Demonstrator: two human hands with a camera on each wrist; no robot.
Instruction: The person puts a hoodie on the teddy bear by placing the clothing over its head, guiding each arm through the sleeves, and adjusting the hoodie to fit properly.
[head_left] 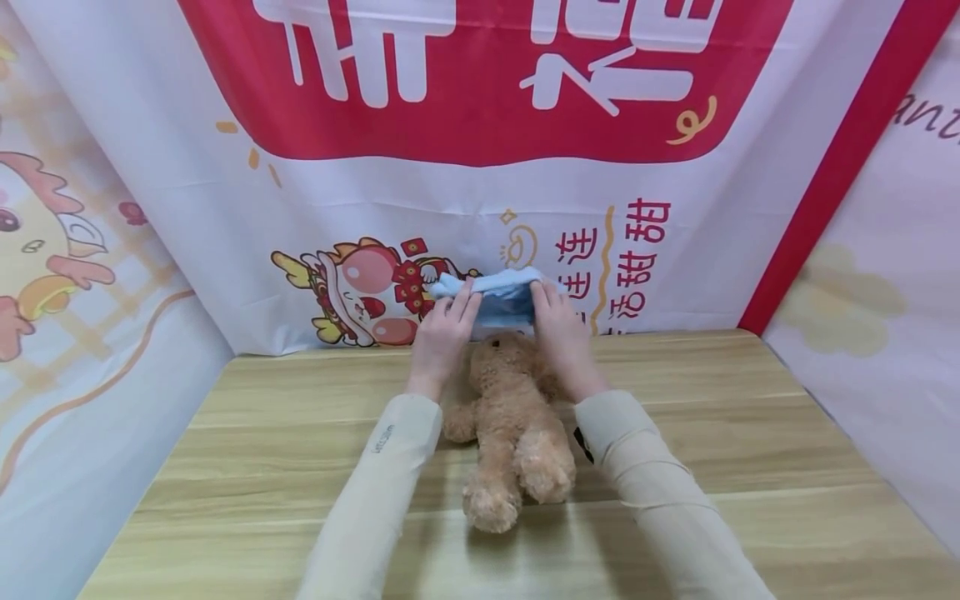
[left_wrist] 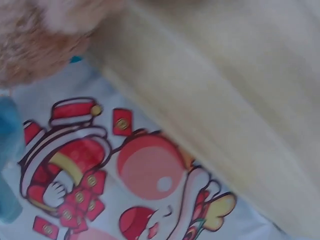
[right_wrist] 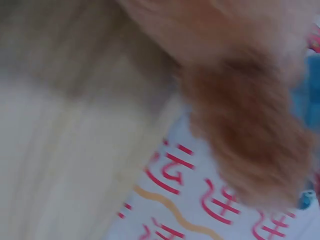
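Note:
A light-blue piece of fabric (head_left: pixel 504 307), with an opening facing me, is held up just beyond the head of a brown teddy bear (head_left: pixel 512 408). My left hand (head_left: pixel 442 335) grips the fabric's left edge and my right hand (head_left: pixel 561 333) its right edge. The bear lies on its back with its legs toward me. Blurred brown fur (left_wrist: pixel 30 45) and a strip of the blue fabric (left_wrist: pixel 9 150) show in the left wrist view. The right wrist view has a furry brown limb of the bear (right_wrist: pixel 250 140), with blue fabric (right_wrist: pixel 312 95) at the frame's edge.
The bear lies on a wood-grain table (head_left: pixel 300 467). Directly behind the table's far edge hangs a printed white and red cloth (head_left: pixel 465 183). Printed sheets (head_left: pixel 82 250) also hang along both sides. A small black item (head_left: pixel 582 445) is partly hidden by my right sleeve.

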